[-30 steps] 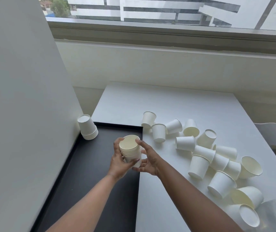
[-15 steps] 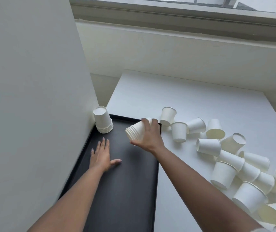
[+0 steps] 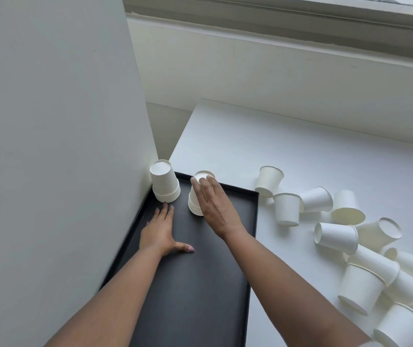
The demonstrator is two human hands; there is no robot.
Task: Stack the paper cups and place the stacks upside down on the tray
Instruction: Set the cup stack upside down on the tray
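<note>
The right hand (image 3: 214,209) lies over an upside-down cup stack (image 3: 197,194) on the black tray (image 3: 200,284), fingers on top; if it really grips, I cannot tell (hand hides that side). The left hand (image 3: 159,234) is flat and spread on the tray, fingertips near another stack (image 3: 165,182) in the far corner by the wall (image 3: 50,146). Tray has free room toward the arms. Loose cups (image 3: 335,234) lie to the right, some cut off at the edge.

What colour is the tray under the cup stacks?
Black tray, matte; seen clearly in the head view.

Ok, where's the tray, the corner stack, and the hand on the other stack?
Tray (image 3: 200,284): head view, bare black floor.
Corner stack (image 3: 164,182): head view, side wall.
Right hand (image 3: 215,209): head view, back of hand.
</note>
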